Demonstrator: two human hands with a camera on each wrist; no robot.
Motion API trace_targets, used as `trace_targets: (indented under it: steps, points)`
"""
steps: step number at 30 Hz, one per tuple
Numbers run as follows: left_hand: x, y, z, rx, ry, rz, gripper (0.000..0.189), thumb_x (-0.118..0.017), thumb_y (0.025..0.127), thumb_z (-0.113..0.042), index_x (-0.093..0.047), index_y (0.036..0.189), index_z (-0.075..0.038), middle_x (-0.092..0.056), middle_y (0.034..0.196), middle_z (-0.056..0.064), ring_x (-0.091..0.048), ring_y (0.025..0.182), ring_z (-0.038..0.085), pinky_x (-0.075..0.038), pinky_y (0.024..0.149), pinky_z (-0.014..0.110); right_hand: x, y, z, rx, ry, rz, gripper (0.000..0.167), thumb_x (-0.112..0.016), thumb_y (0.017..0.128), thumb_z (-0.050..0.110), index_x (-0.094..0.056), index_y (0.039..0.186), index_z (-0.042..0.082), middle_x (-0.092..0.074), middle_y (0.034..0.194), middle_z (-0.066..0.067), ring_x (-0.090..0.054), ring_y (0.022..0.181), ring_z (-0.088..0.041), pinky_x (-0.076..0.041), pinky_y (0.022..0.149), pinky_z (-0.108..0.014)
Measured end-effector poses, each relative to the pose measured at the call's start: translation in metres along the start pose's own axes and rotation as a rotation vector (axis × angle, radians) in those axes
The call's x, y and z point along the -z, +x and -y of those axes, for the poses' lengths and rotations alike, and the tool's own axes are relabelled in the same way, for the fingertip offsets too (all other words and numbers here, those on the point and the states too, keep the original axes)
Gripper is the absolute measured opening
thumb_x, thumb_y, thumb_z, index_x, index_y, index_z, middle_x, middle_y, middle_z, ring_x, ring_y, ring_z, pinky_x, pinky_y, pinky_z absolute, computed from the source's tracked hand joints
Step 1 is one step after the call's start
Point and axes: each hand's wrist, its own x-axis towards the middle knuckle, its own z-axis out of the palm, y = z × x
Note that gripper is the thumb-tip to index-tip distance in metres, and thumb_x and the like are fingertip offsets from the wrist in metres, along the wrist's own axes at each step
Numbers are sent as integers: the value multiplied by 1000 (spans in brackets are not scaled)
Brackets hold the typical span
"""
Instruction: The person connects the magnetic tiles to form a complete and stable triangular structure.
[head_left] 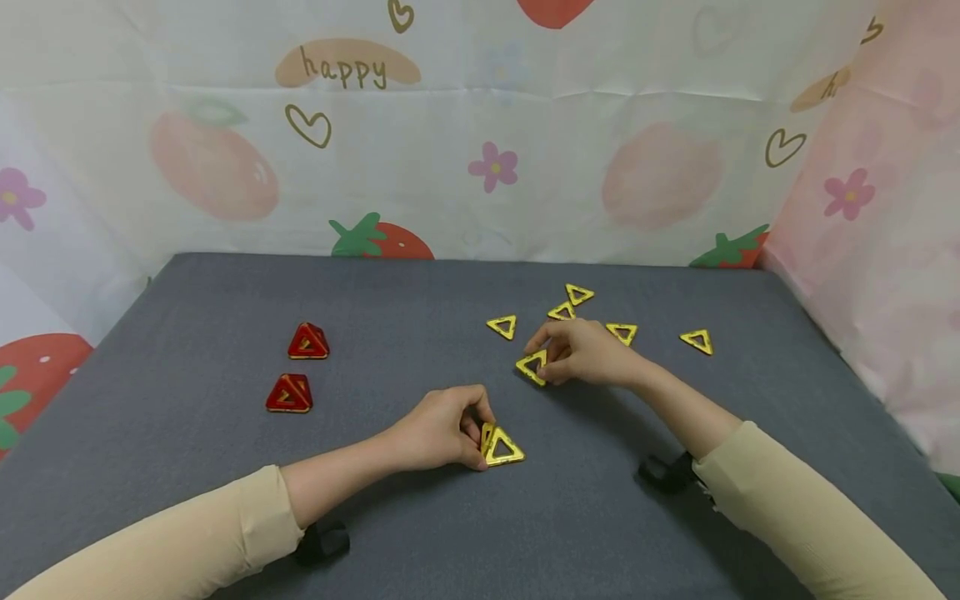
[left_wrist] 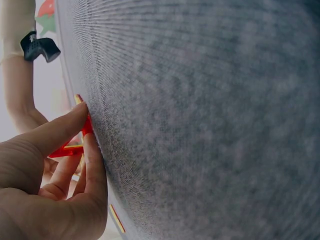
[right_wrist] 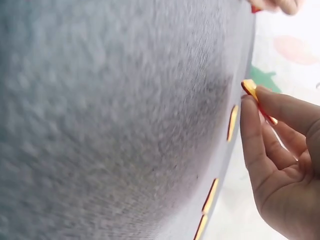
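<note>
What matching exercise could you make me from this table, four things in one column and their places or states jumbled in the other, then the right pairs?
Column one
1. Red pyramids
2. Left grip
3. Right grip
4. Rightmost yellow triangle

Column two
A. Pinching a single yellow triangle
B. Lying flat, touched by nothing but the table
C. Standing on the left part of the table
D. Holding yellow pieces that stand tilted, nearer the head camera

Right pairs
1-C, 2-D, 3-A, 4-B
</note>
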Motion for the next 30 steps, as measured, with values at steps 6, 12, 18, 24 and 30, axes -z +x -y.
trace_targets:
  steps: [6,12,18,24,30]
  points:
    - [0,0,-1,-5,6,-1,38,-87,68,-2,-62,96,-7,-69,81,5,-61,69,6,-51,61,20,-6,-8,9,20,12,25,25,-71,90,13,-68,115,14,-73,85,-4,-71,75,-14,-58,69,-32]
    - [0,1,0,-10,15,0,38,-87,68,-2,-62,96,-8,-69,81,5,-61,69,5,-51,62,20,-13,-17,13,25,40,47,26,-74,88,12,-70,113,14,-73,83,-4,-71,75,-12,-57,69,-31]
    - [0,1,0,-5,10,1,38,-88,68,-2,-62,96,-7,-68,81,5,-61,69,6,-51,62,20,-22,-22,14,41,30,67,25,-75,87,13,-71,112,14,-73,82,-3,-70,74,-10,-56,66,-28]
    - [0,1,1,1,10,-3,38,-88,69,-2,-62,96,-8,-69,83,5,-61,70,6,-52,62,21,-29,-27,16,57,23,81,25,-76,87,13,-71,111,13,-73,81,-2,-70,72,-10,-56,64,-26]
    - [0,1,2,3,6,-1,38,-87,69,-2,-61,97,-8,-69,83,5,-61,71,6,-52,63,21,-33,-30,17,60,47,104,24,-76,86,12,-71,110,11,-73,81,-3,-70,71,-11,-57,64,-26]
